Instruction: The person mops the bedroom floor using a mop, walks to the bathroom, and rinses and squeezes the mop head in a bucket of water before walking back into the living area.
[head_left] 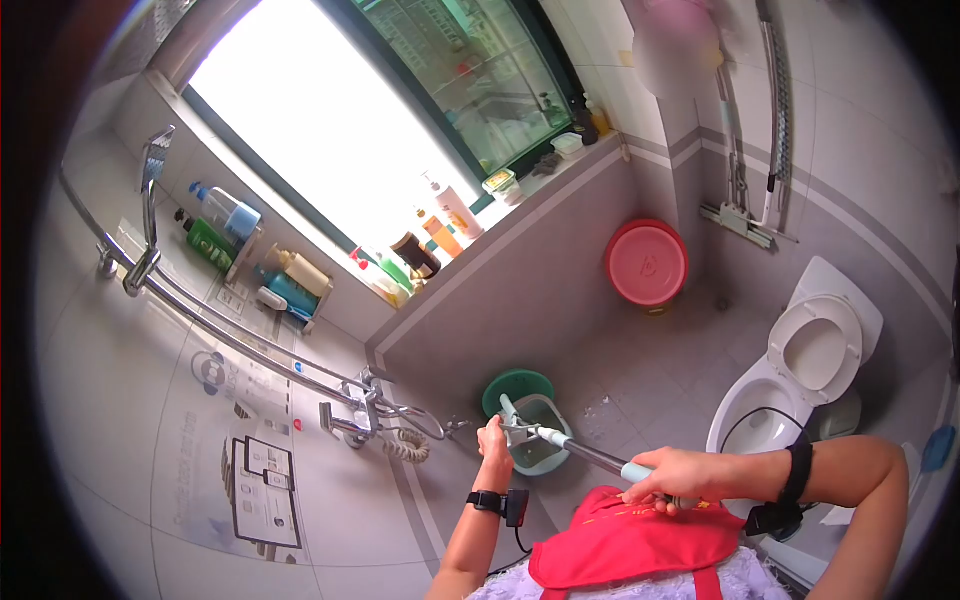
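Note:
My right hand [665, 475] is wrapped around the pale grip of a long-handled cleaning tool [598, 456]. The metal pole slants up and left across my front. At its far end, my left hand [493, 443] is closed on the edge of the pale head [512, 415]; whether this is a mop or a squeegee I cannot tell. This end is above a light-rimmed basin [553, 467] on the floor, with a green basin [520, 385] just behind it.
A red basin [647, 262] stands by the wall under the window. The toilet [765, 405] is on the right with its lid raised. Shower pipes and a mixer tap [365, 405] project from the left wall. Bottles [455, 212] line the sill; mops [740, 220] hang at upper right.

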